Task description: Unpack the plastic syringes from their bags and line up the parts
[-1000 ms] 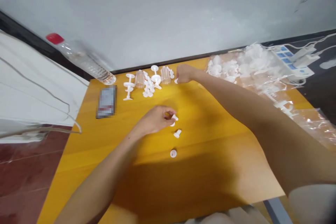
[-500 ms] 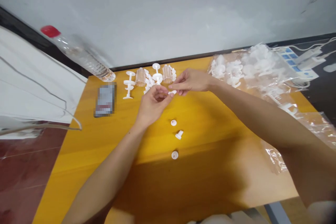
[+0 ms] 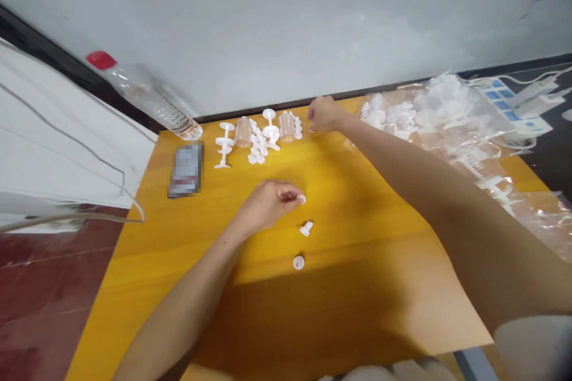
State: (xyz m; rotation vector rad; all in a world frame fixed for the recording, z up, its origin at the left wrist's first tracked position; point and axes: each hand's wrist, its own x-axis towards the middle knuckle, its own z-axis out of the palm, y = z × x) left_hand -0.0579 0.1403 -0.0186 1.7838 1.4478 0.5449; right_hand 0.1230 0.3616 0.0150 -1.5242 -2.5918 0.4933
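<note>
My left hand (image 3: 267,205) rests on the yellow table (image 3: 357,274), its fingers pinched on a small white plastic cap (image 3: 302,199). Two more white caps lie just below it, one (image 3: 306,228) on its side and one (image 3: 298,262) upright. My right hand (image 3: 322,114) reaches to the far edge, fingers curled beside a cluster of white spool-like pieces and two clear cups (image 3: 263,134); what it holds, if anything, is hidden.
A clear bottle with a red cap (image 3: 147,98) lies at the back left. A dark phone (image 3: 184,170) lies near it. A clear bag of white plastic parts (image 3: 429,116) covers the right side, with a power strip (image 3: 513,107) beyond.
The hands met at the table's middle half a second ago. Since then my left hand dropped back to the loose caps and pinched one. My right hand went back to the far cluster.
</note>
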